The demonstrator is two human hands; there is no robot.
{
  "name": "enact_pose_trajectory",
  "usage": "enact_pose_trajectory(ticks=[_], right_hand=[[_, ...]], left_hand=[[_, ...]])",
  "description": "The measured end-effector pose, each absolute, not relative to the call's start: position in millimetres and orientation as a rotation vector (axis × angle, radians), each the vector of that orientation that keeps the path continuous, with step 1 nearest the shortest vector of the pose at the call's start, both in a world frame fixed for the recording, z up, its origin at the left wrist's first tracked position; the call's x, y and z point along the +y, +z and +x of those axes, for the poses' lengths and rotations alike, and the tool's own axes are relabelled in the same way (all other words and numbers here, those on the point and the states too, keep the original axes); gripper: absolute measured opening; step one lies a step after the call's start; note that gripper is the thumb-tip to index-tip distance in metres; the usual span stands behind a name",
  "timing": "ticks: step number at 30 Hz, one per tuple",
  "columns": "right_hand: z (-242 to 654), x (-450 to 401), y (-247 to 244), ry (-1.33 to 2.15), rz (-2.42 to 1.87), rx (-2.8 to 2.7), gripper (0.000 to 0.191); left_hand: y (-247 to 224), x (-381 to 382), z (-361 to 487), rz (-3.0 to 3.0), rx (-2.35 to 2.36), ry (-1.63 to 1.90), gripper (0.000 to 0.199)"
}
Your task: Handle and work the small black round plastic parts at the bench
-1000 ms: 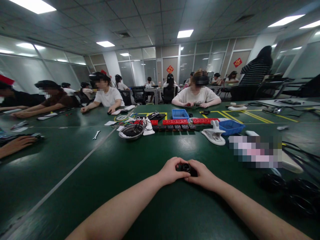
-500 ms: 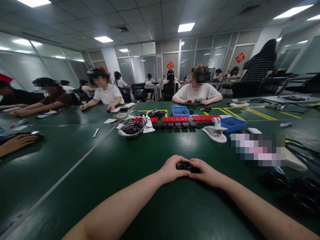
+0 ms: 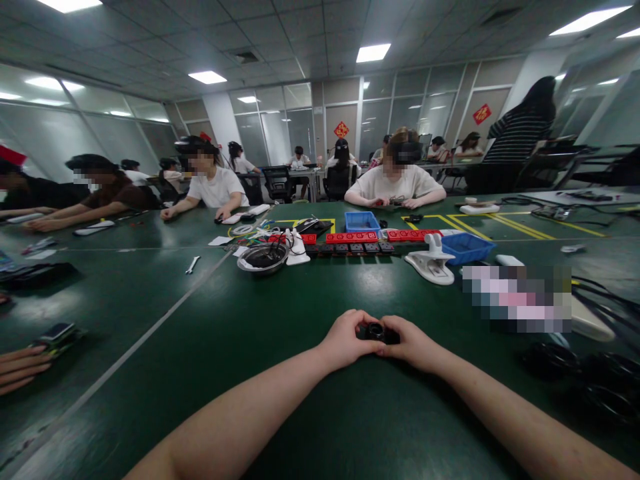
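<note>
A small black round part with a ring-shaped top is held between both hands, low over the green table. My left hand curls round its left side, thumb in front and fingers behind. On the other side, my right hand grips it with bent fingers, and the fingertips of the two hands nearly meet. The underside of the part is hidden by the fingers.
Beyond my hands are a metal bowl, red blocks, a white clamp stand and a blue tray. Black rings lie at right. A wrench and a co-worker's hand are at left.
At the far left, a co-worker's hand has moved nearer along the table and is now beside a small dark device. My hands have barely shifted round the black part.
</note>
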State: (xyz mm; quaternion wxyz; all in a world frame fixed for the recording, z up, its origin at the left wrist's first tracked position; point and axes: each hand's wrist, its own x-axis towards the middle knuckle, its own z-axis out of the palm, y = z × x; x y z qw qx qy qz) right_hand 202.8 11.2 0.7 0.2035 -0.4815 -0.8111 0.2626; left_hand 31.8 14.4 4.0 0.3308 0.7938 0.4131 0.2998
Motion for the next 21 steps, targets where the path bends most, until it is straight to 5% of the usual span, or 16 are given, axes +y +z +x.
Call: enact_pose_trajectory(ticks=[13, 18, 21], right_hand=[[180.2, -0.6, -6.3, 0.185, -1.663, -2.173, 0.02], [193.0, 1.3, -0.6, 0.45, -1.365, -2.287, 0.041], [202.4, 5.5, 2.5, 0.646, -1.228, -2.347, 0.034]], left_hand=[[-0.5, 13.9, 35.8, 2.078, 1.209, 0.914, 0.033], [4.0, 16.5, 29.4, 2.112, 1.048, 0.84, 0.033], [5.5, 18.5, 26.6, 2.138, 1.015, 0.786, 0.034]])
